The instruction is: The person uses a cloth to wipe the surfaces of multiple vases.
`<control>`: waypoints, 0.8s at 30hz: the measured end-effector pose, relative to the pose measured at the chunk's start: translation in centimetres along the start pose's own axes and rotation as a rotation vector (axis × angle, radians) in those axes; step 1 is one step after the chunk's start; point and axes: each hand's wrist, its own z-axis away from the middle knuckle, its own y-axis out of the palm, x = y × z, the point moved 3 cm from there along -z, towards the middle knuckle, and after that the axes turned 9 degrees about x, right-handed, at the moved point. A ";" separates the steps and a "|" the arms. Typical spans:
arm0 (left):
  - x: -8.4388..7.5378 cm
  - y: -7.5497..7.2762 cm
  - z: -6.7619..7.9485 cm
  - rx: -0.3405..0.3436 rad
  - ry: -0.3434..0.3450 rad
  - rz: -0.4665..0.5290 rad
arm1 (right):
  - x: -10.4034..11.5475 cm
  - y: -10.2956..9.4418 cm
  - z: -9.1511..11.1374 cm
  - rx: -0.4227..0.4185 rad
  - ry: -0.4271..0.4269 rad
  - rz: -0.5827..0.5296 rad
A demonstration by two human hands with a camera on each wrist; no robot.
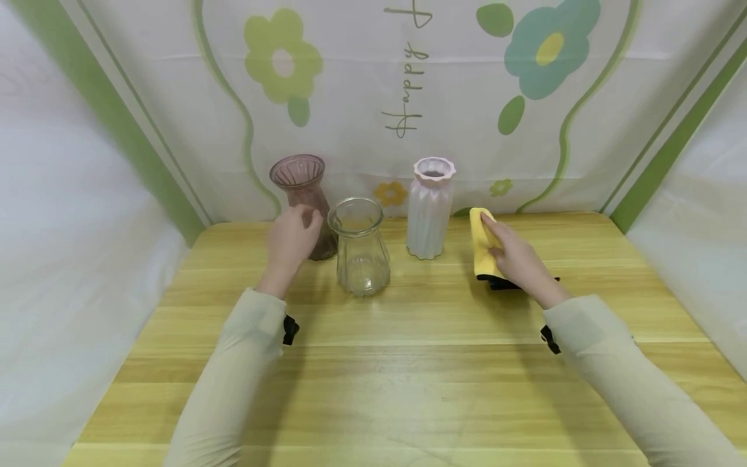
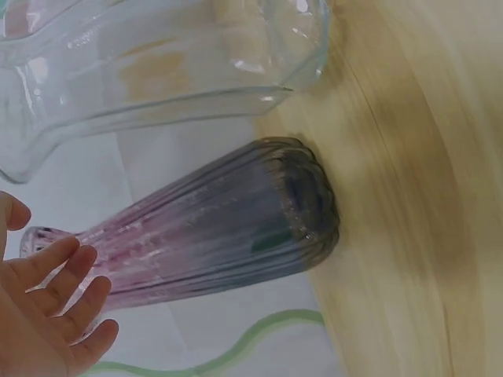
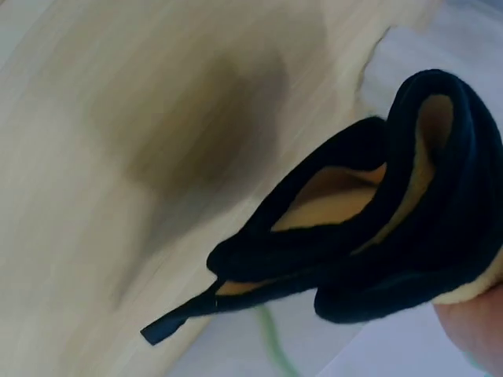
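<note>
Beside the neck of the ribbed purple glass vase (image 1: 299, 174) is my left hand (image 1: 294, 237). In the left wrist view its fingers (image 2: 71, 287) are loosely bent and spread, overlapping the vase's pink upper part, with nothing gripped. That vase's base is dark grey-blue and stands on the table. A clear glass vase (image 1: 363, 259) stands just right of it. My right hand (image 1: 519, 259) grips a folded yellow cloth (image 1: 483, 246) with black edging, thumb and fingers around it. The right wrist view shows the cloth's black-edged folds (image 3: 393, 228) held above the table, casting a shadow.
A white ribbed vase (image 1: 428, 214) with a pinkish scalloped rim stands between the clear vase and the cloth. Behind the wooden table (image 1: 403, 376) hangs a white floral curtain (image 1: 362, 84), close to the vases. White sheets (image 1: 76, 259) enclose the sides.
</note>
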 end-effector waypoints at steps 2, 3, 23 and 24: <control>0.3 0.0 0.0 0.005 -0.009 -0.015 | -0.8 -0.1 -0.1 -0.002 0.021 0.029; 0.5 0.0 0.0 0.005 -0.012 -0.022 | -1.1 -0.2 -0.1 -0.006 0.029 0.044; 3.3 1.3 -0.4 0.050 -0.091 -0.115 | -3.9 1.4 -2.4 0.098 0.150 -0.038; 3.5 1.4 -0.5 0.050 -0.097 -0.113 | -3.9 1.5 -2.4 0.110 0.160 -0.036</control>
